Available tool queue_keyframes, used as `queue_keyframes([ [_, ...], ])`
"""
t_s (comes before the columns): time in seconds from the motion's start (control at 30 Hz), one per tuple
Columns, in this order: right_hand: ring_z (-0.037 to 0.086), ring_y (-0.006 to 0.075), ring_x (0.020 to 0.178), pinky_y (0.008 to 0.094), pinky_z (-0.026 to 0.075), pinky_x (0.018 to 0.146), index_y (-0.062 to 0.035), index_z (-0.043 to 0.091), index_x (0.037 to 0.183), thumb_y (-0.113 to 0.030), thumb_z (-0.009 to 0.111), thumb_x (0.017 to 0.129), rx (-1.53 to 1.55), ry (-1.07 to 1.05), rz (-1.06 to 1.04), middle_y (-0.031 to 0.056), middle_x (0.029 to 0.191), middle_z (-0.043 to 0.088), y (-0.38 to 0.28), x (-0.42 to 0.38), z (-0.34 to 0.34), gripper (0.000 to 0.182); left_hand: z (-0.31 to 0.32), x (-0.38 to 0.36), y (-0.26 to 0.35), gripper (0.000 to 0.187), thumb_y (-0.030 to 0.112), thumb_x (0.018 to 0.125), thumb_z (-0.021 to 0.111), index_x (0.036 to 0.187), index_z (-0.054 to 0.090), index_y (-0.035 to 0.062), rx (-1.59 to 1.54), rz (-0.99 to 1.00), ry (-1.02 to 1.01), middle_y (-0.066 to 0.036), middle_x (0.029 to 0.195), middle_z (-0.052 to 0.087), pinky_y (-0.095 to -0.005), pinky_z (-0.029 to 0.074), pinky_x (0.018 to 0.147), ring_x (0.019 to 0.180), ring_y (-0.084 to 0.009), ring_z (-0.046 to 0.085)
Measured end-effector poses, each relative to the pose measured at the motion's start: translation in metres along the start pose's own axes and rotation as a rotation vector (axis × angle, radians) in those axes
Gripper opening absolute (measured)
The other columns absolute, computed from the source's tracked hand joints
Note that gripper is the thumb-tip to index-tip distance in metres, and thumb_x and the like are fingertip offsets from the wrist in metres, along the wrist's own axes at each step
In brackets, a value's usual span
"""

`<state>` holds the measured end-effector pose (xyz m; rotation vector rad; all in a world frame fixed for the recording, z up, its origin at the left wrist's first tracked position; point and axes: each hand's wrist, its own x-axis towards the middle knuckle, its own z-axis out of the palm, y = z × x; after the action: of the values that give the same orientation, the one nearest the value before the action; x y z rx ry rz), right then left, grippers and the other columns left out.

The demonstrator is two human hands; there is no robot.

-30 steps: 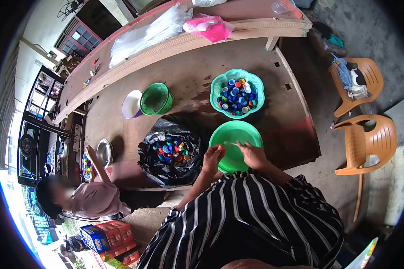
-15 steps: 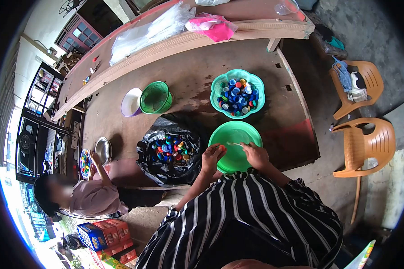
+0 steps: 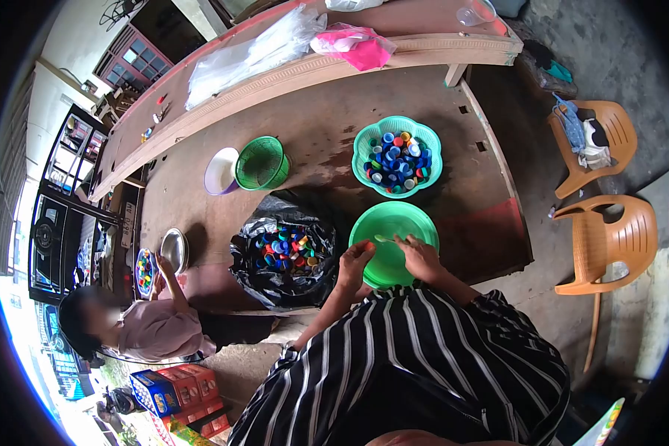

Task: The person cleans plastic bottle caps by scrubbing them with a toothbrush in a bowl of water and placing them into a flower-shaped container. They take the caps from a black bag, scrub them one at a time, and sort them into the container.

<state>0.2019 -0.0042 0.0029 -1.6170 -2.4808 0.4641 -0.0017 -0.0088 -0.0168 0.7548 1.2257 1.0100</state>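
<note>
Over the green basin (image 3: 395, 211), my left hand (image 3: 354, 262) is closed with a small red bottle cap (image 3: 369, 246) pinched at its fingertips. My right hand (image 3: 421, 259) is closed around a thin, pale stick-like tool (image 3: 383, 238), whose tip points left toward the cap; its exact kind is too small to make out. Behind the basin stands a turquoise scalloped basket (image 3: 360, 141) with many coloured bottle caps, mostly blue. Left of my hands, a black plastic bag (image 3: 249, 290) lies open around more mixed caps.
A green basket (image 3: 263, 165) stands against a white-purple bucket (image 3: 220, 172). At left, a co-worker (image 3: 152, 327) reaches to a tray of caps (image 3: 145, 273) beside a metal bowl (image 3: 174, 251). A raised wooden ledge (image 3: 424, 52) crosses the far side. Orange chairs (image 3: 609, 241) stand right.
The tool in my right hand has shifted slightly and its angle has changed. My left hand keeps the red cap. The whole view has moved a little.
</note>
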Motion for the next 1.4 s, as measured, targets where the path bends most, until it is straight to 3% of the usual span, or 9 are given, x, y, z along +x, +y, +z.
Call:
queue_keyframes([
  [0.17,0.06,0.0325,0.087,0.0397,0.05,0.071,-0.0085,0.04,0.135,-0.004,0.054,0.083,0.399,0.118,-0.091,0.0172,0.1,0.056,-0.019,-0.01,-0.021,0.054,0.001,0.0,-0.002,0.024,0.011,0.093,0.054,0.113,0.051,-0.002,-0.557,-0.019,-0.083,-0.011,0.104,0.061,-0.0293,0.051,0.088,0.096,-0.0198,0.062],
  [0.3,0.06,0.0331,0.084,0.0398,0.05,0.069,-0.0114,0.038,0.137,-0.008,0.052,0.086,0.291,0.031,0.105,0.0167,0.099,0.056,-0.011,-0.012,-0.008,0.053,-0.002,0.005,-0.011,0.024,0.017,0.095,0.052,0.115,0.052,0.0035,-0.581,-0.098,-0.202,-0.011,0.109,0.061,-0.0353,0.045,0.097,0.107,-0.0229,0.058],
  [0.4,0.06,0.0334,0.081,0.0404,0.051,0.068,-0.0114,0.037,0.138,-0.009,0.051,0.087,0.384,0.154,-0.06,0.0171,0.099,0.056,-0.012,-0.014,-0.009,0.053,-0.001,0.004,-0.005,0.021,0.018,0.094,0.053,0.111,0.051,0.0064,-0.599,-0.098,-0.226,-0.012,0.114,0.059,-0.0369,0.046,0.096,0.109,-0.0252,0.057],
  [0.5,0.061,0.0336,0.079,0.0407,0.051,0.067,-0.0114,0.037,0.138,-0.01,0.051,0.087,0.31,-0.017,0.03,0.0173,0.098,0.056,-0.009,-0.012,-0.006,0.053,-0.001,0.001,-0.006,0.02,0.02,0.093,0.054,0.109,0.049,0.0077,-0.583,-0.093,-0.239,-0.013,0.114,0.058,-0.0373,0.046,0.095,0.109,-0.0265,0.057],
  [0.83,0.062,0.0329,0.076,0.0407,0.051,0.064,-0.0118,0.043,0.134,-0.011,0.051,0.086,0.156,-0.005,0.101,0.0172,0.096,0.057,0.004,-0.014,-0.02,0.049,0.011,-0.007,0.003,0.024,0.022,0.096,0.051,0.112,0.048,0.004,-0.338,-0.1,-0.147,-0.013,0.113,0.058,-0.0358,0.046,0.094,0.108,-0.0234,0.057],
  [1.03,0.061,0.0352,0.078,0.0448,0.05,0.067,-0.0124,0.047,0.131,-0.011,0.053,0.086,0.255,0.251,0.152,0.0161,0.096,0.057,0.028,-0.016,-0.019,0.045,0.01,0.022,0.002,0.023,0.014,0.086,0.063,0.099,0.056,-0.003,0.606,0.195,-0.206,-0.012,0.098,0.063,-0.0299,0.052,0.075,0.09,-0.0184,0.063],
  [1.13,0.06,0.0347,0.086,0.0441,0.048,0.072,-0.0112,0.047,0.131,-0.009,0.051,0.087,0.264,0.197,0.146,0.016,0.099,0.057,0.035,-0.018,-0.024,0.045,0.034,0.044,0.049,0.018,0.006,0.08,0.066,0.095,0.059,-0.0008,0.735,0.534,-0.126,-0.014,0.095,0.062,-0.0331,0.051,0.077,0.09,-0.0262,0.063],
  [1.27,0.058,0.0328,0.086,0.0414,0.046,0.074,-0.0088,0.047,0.132,-0.003,0.05,0.086,0.304,0.183,0.132,0.0158,0.093,0.057,0.039,-0.019,-0.021,0.046,0.071,0.061,0.115,0.056,0.006,0.078,0.066,0.13,0.043,0.0032,0.689,0.949,0.079,-0.018,0.125,0.05,-0.0416,0.046,0.091,0.115,-0.0368,0.049],
  [1.4,0.059,0.0329,0.086,0.0414,0.046,0.075,-0.0094,0.047,0.132,-0.003,0.049,0.086,0.329,0.152,0.152,0.0166,0.093,0.058,0.034,-0.017,-0.031,0.046,0.069,0.054,0.128,0.034,0.006,0.08,0.064,0.113,0.055,0.0018,0.604,0.917,0.14,-0.018,0.112,0.058,-0.0408,0.047,0.089,0.104,-0.0369,0.056],
])
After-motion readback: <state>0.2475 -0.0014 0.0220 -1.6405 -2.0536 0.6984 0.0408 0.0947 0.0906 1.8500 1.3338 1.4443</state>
